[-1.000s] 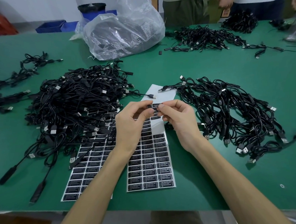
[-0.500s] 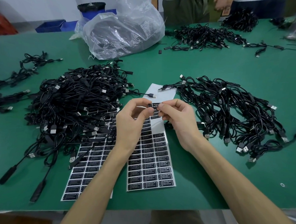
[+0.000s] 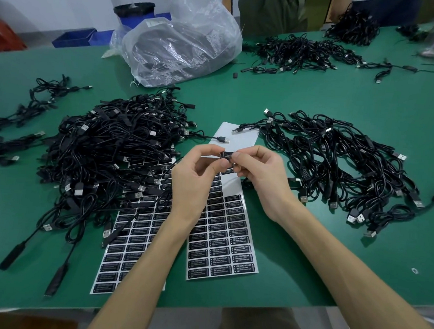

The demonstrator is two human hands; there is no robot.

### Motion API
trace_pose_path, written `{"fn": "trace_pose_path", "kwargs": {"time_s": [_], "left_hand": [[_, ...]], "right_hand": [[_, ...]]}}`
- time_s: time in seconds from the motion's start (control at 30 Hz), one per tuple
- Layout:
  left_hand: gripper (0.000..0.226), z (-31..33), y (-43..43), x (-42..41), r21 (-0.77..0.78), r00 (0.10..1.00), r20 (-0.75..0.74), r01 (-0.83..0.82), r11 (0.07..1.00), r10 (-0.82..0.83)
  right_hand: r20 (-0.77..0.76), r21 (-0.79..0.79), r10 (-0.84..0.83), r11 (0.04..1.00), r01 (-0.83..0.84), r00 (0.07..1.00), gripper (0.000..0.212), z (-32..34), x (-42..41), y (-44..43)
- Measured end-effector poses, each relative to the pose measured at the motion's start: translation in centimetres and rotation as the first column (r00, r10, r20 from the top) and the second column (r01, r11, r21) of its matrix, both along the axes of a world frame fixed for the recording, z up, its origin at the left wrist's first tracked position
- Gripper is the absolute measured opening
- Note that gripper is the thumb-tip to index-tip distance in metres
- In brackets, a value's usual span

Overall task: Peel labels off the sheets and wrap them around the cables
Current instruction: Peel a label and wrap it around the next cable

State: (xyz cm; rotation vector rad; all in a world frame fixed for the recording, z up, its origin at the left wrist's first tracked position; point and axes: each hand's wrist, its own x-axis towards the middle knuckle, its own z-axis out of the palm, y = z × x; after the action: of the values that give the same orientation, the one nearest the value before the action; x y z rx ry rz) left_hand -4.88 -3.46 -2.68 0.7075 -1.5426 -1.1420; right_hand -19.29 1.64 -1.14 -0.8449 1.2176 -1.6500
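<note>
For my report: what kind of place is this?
Probably a factory assembly bench: heaps of identical black cables on a green worktable, printed label sheets, and other workers standing opposite.

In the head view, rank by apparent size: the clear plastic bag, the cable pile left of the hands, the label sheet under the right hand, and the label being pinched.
1. cable pile
2. plastic bag, though farther away, so unsure
3. label sheet
4. label
</note>
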Motion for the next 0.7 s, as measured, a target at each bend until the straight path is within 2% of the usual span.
{"fn": "trace_pose_path", "kwargs": {"time_s": [0.7], "left_hand": [[0.018,-0.11,-0.08,-0.11,-0.032,1.000,0.010,-0.019,0.999,0.019]], "right_hand": [[-0.024,0.011,-0.015,1.000,0.016,1.000,0.006,-0.15,0.06,-0.06]]}}
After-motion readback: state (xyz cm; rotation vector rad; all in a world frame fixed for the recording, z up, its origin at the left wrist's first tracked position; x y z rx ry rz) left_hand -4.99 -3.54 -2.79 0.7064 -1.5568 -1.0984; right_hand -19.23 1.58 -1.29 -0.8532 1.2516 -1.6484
